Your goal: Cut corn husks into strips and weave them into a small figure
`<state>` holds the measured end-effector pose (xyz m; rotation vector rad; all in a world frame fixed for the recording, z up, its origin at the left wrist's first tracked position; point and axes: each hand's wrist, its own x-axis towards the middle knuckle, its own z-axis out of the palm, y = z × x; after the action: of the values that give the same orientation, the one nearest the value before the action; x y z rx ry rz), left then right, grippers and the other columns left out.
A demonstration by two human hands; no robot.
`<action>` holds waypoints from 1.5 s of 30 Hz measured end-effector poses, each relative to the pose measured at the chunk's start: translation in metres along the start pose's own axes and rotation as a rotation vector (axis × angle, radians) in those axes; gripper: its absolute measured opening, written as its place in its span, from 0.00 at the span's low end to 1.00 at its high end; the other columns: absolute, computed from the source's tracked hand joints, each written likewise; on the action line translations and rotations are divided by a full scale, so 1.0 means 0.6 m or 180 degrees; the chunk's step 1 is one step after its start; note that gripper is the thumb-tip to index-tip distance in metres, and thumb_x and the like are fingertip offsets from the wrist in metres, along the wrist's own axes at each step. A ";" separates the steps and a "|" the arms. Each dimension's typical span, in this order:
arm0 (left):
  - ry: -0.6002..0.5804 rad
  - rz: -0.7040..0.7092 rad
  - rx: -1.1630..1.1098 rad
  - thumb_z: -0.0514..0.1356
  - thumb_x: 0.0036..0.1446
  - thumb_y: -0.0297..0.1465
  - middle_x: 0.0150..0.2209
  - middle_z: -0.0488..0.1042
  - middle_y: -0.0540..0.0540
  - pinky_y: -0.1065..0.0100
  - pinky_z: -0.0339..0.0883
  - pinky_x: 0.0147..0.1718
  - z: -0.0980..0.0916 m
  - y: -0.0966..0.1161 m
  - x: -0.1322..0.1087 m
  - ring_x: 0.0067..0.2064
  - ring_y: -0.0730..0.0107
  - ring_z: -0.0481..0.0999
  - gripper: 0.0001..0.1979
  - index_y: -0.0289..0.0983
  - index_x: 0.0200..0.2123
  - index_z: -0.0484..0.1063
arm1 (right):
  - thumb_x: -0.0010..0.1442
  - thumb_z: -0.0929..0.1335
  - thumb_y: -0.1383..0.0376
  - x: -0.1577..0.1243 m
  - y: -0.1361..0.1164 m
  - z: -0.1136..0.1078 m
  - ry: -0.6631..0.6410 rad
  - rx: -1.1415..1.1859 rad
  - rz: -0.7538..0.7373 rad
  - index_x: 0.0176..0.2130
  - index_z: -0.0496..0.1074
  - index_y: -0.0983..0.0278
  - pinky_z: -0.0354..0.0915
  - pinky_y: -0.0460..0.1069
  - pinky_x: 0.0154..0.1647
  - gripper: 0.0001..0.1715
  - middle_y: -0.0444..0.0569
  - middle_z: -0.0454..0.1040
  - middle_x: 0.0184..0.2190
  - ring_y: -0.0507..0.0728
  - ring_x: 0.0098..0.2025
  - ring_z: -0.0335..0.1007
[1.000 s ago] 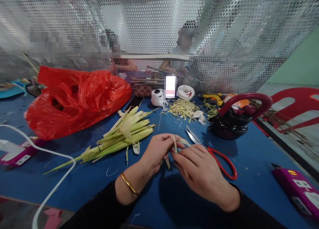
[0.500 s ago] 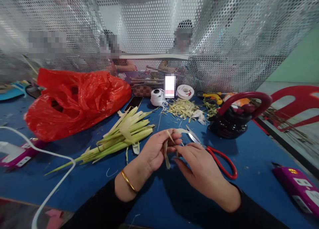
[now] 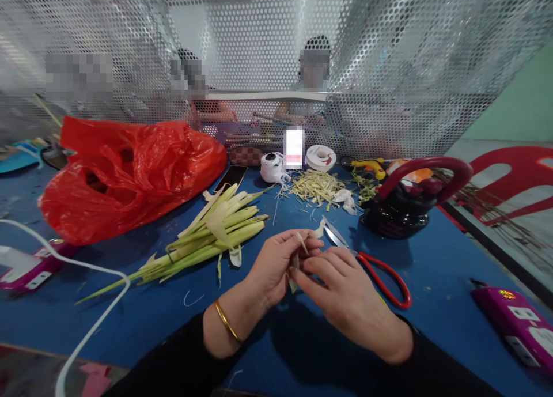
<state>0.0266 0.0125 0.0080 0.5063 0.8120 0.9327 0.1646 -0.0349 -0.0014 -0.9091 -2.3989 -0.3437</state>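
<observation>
My left hand (image 3: 276, 264), a gold bangle at its wrist, pinches a thin pale strip (image 3: 302, 243) between thumb and fingers. Close against it on the right, my right hand (image 3: 345, 282) has its fingertips on the lower end of the pale material. Red-handled scissors (image 3: 382, 279) lie beyond and beside my right hand, blades pointing away, with a pale curled piece (image 3: 319, 230) by the tips. To the left of my hands rests a bundle of green and pale stalks (image 3: 216, 235).
A red plastic bag (image 3: 138, 178) fills the back left. White thread (image 3: 273, 169), a white spool (image 3: 320, 158), trimmings (image 3: 317, 188) and a dark pot (image 3: 400, 212) stand farther back. Power strips (image 3: 514, 325) lie at both sides. People sit behind the perforated screen (image 3: 268, 40).
My right hand has moved left, closer to my left hand, and its fingers have closed in on the pale material. My left hand has shifted slightly right.
</observation>
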 end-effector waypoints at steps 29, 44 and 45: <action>-0.0269 0.0295 0.0693 0.71 0.45 0.42 0.24 0.77 0.47 0.70 0.73 0.29 0.000 -0.016 -0.005 0.25 0.72 0.75 0.18 0.32 0.32 0.79 | 0.67 0.60 0.60 -0.004 0.023 0.027 0.0777 0.2336 0.3020 0.29 0.63 0.60 0.63 0.49 0.29 0.15 0.44 0.67 0.25 0.55 0.28 0.66; -0.0301 -0.0174 0.0908 0.70 0.45 0.39 0.24 0.77 0.45 0.74 0.68 0.24 0.001 -0.006 -0.011 0.23 0.73 0.74 0.15 0.31 0.28 0.77 | 0.66 0.62 0.62 -0.006 0.023 0.013 0.0806 0.1812 0.2941 0.32 0.63 0.60 0.59 0.47 0.21 0.09 0.41 0.68 0.21 0.52 0.20 0.63; -0.0329 -0.0184 0.0923 0.70 0.45 0.38 0.24 0.77 0.45 0.73 0.68 0.24 0.001 -0.006 -0.011 0.23 0.73 0.74 0.15 0.31 0.27 0.77 | 0.66 0.62 0.62 -0.006 0.023 0.012 0.0799 0.1947 0.2972 0.32 0.63 0.60 0.59 0.47 0.20 0.10 0.41 0.68 0.20 0.52 0.20 0.63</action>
<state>0.0266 0.0048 0.0086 0.7725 0.8680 0.7326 0.1732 -0.0238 -0.0091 -1.4182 -1.4693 0.5615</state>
